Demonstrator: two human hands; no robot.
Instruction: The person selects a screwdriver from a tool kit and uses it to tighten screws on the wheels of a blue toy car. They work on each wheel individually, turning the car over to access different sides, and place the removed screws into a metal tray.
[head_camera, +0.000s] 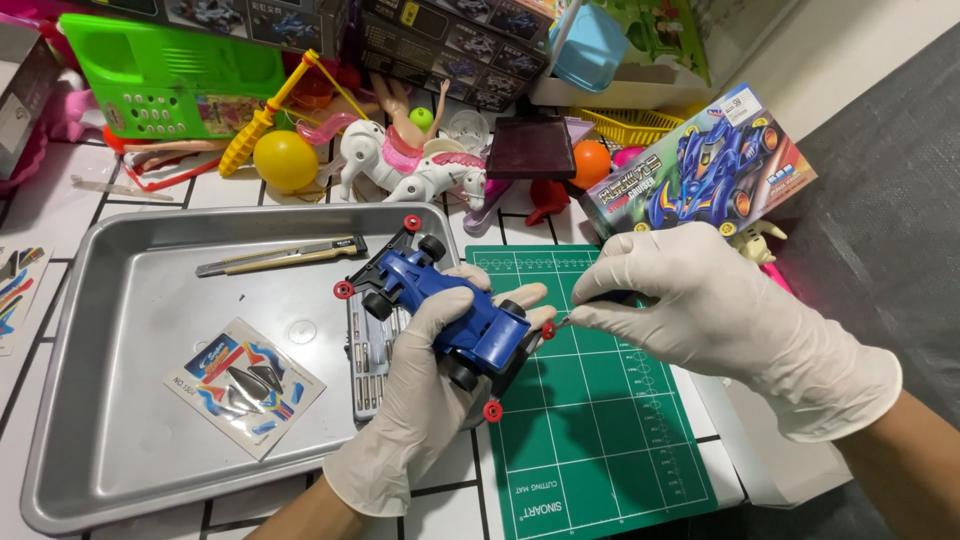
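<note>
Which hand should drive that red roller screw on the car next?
Probably the right hand: it holds the screwdriver tip at the roller, while the left hand grips the car.

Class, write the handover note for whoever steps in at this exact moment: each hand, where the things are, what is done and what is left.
Left hand: gloved, gripping the blue toy race car above the edge of the green cutting mat.
Right hand: gloved, holding a small screwdriver with its tip at the car's red side roller.
Things: sticker sheet and utility knife lie in the metal tray; the kit box sits behind the mat.
Done: blue body, wheels and red rollers are on the car.
Left: that roller is in work; the sticker sheet looks mostly unused.
</note>
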